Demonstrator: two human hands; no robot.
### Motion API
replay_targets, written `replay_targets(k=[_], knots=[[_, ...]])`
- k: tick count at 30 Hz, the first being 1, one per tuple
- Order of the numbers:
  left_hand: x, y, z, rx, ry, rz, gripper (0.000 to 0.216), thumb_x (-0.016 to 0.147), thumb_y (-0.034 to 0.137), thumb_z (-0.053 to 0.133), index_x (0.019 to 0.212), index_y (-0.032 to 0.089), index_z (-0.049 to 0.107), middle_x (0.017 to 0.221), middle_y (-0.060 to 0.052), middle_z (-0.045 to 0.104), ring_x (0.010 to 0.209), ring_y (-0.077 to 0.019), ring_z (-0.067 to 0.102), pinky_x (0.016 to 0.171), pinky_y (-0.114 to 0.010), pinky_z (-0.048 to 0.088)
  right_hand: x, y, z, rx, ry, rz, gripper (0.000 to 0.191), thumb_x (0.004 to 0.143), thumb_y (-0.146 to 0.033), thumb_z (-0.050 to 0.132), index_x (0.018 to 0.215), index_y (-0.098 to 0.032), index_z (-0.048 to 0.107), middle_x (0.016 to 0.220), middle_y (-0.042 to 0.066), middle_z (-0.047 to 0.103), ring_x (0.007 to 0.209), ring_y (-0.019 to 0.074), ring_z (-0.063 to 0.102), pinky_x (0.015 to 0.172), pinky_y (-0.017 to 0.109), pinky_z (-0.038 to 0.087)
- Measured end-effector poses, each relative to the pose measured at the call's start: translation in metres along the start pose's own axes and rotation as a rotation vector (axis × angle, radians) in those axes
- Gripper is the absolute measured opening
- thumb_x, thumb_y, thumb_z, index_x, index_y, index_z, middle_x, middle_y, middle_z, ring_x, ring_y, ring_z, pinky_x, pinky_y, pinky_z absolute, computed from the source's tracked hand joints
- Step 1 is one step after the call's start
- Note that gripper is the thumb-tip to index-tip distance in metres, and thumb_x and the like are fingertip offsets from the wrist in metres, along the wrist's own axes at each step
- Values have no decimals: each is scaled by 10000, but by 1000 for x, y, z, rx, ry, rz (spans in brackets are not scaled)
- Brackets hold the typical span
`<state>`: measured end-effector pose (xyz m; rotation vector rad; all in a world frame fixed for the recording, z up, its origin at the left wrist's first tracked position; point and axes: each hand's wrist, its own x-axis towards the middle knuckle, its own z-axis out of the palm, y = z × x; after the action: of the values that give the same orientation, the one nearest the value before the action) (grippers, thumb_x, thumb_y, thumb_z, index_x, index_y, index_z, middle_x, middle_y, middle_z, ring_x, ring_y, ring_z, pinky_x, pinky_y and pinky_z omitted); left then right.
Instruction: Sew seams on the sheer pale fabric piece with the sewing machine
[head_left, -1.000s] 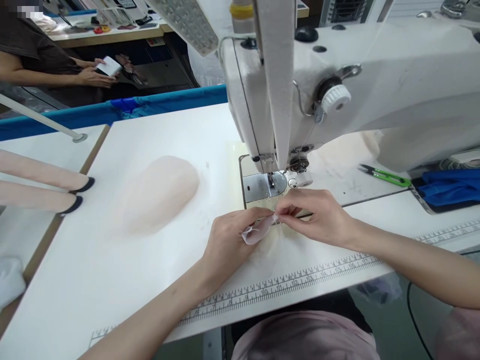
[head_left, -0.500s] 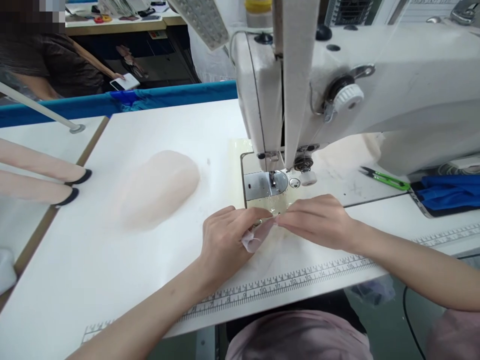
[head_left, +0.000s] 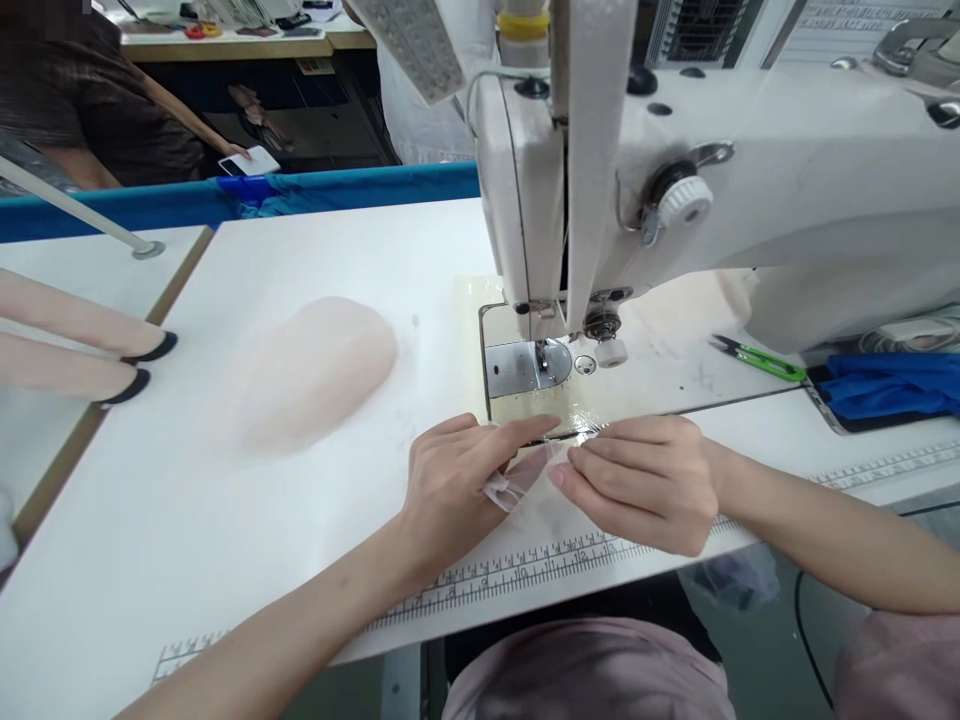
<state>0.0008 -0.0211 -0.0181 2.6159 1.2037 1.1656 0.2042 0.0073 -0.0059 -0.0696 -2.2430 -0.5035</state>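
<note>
A small piece of sheer white fabric point(head_left: 519, 484) is bunched between my hands, just in front of the sewing machine's metal needle plate point(head_left: 517, 370). My left hand point(head_left: 465, 485) grips the piece on its left side, index finger stretched along its top. On the right, my right hand point(head_left: 651, 482) is closed, thumb and curled fingers pinched at the fabric's other edge; the exact grip is partly hidden. Both hands are low over the white table point(head_left: 300, 560). Behind them rises the white sewing machine point(head_left: 735, 170), its presser foot point(head_left: 541, 358) over the plate.
A pale skin-toned fabric piece point(head_left: 330, 370) lies to the left. Green thread snips point(head_left: 761, 358) and a blue cloth point(head_left: 892, 384) in a dark tray are on the right. A printed ruler point(head_left: 517, 575) runs along the front edge. Across the table, a person point(head_left: 97, 110) holds a white phone.
My right hand has turned over and moved slightly down, its fingers now curled toward me. My left index finger has stretched out further. The fabric stays between the hands.
</note>
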Motion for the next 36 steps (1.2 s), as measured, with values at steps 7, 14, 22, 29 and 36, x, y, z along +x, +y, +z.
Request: replay_targets(k=[7,14,22,29,36], knots=[[-1,0,0,-96,-204,-87,108,890,182,572,846,215,664,635,65,653,514,-64,520,583,-282,355,-6,0,1,115,-23,164,69,820,-86,643,785,-112,697,631,-8,672,539,81,594,480,203,475],[0,-5,14,88,-211,-147,100,827,274,679,739,227,671,1041,-52,650,1022,-271,488,831,-439,366,-18,2,21,421,-180,757,131,887,-153,571,822,-149,685,685,-11,674,569,72,575,523,192,424],[1,-9,21,269,-116,-270,828,739,460,731,1398,180,314,1426,-204,379,1170,-369,462,878,-503,406,-20,17,34,293,-401,1075,150,847,-186,583,804,-195,726,641,-25,632,553,89,524,560,229,357],[2,-2,16,473,-100,219,220,853,193,639,1071,206,609,1101,-47,689,1094,-242,578,970,-415,386,-13,23,37,358,-407,1185,86,800,-164,656,718,-174,683,613,-39,580,599,95,499,656,260,341],[4,-5,16,410,-245,229,332,892,189,578,1218,129,566,1179,-95,673,1045,-232,644,938,-406,462,-15,25,38,357,-390,1201,79,827,-168,650,749,-177,658,614,-68,577,597,85,504,772,296,321]])
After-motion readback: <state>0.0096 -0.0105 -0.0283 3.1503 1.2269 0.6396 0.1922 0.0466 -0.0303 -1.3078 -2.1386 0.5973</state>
